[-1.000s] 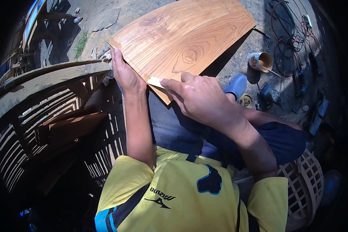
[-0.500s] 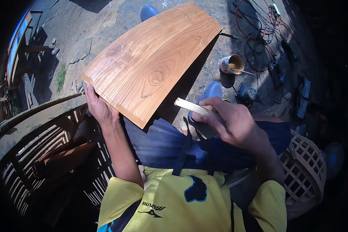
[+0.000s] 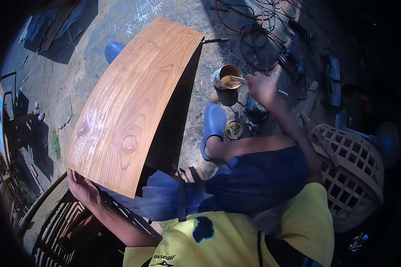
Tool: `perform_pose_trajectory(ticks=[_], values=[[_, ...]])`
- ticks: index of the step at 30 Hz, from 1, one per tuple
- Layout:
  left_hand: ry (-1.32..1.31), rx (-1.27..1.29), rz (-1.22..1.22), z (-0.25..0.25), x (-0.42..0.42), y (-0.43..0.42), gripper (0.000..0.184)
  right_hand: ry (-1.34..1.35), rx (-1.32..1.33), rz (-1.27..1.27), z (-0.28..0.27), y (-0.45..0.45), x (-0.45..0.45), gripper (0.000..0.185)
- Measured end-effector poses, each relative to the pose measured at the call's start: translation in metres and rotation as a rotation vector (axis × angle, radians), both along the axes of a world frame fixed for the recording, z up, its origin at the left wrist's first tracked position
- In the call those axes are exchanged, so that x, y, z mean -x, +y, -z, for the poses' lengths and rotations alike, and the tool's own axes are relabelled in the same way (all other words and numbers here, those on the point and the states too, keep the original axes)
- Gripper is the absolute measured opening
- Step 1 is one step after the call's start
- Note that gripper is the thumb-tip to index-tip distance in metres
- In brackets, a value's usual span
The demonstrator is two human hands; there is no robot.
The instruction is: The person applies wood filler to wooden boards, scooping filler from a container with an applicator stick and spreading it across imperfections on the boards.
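Holding a stick (image 3: pixel 239 80) in the can (image 3: pixel 216 79), right hand (image 3: pixel 262 89) closed on it; left hand (image 3: pixel 82 188) grips board (image 3: pixel 120 102). Board grain shows; paste (image 3: pixel 228 82) left in can; progress unclear.

Left hand (image 3: pixel 83 188) on board (image 3: pixel 128 104), right hand (image 3: pixel 263 91) holding stick (image 3: pixel 239 79)

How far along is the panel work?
Done: can is open. In hand: left hand holds the panel's near edge; right hand has a stick in the can. Left: unclear; there's brown paste available, but panel coverage isn't readable.
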State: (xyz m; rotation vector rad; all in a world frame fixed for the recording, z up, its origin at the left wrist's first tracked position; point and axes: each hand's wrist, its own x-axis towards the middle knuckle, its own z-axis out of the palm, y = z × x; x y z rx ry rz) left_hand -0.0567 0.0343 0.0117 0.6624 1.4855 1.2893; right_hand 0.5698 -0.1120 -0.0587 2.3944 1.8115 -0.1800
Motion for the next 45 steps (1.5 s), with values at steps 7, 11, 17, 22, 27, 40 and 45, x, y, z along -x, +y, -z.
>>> perform_pose_trajectory(ticks=[7,11,17,22,27,40,45], values=[[0.385,0.001,-0.066,0.011,-0.002,0.011,0.044,-0.076,-0.003,-0.044,0.063,0.035,0.001,0.015],[0.469,-0.019,-0.078,0.011,0.004,0.008,0.049,0.091,0.063,-0.046,0.069,0.04,-0.002,0.017],[0.35,0.014,-0.134,0.0,-0.02,0.01,0.052,0.34,-0.043,0.09,0.056,0.016,-0.028,0.019],[0.346,0.013,-0.096,0.005,-0.015,0.012,0.052,0.608,0.013,0.275,0.02,-0.006,-0.043,0.025],[0.412,-0.1,-0.141,0.011,-0.012,0.011,0.047,1.075,-0.031,0.662,0.004,-0.014,-0.025,0.025],[0.486,-0.085,-0.215,0.008,-0.027,0.013,0.038,0.816,-0.176,-0.242,-0.009,0.126,0.13,0.034],[0.549,-0.042,-0.084,0.018,0.002,0.009,0.045,0.707,-0.091,-0.451,-0.014,0.156,0.161,0.039]])
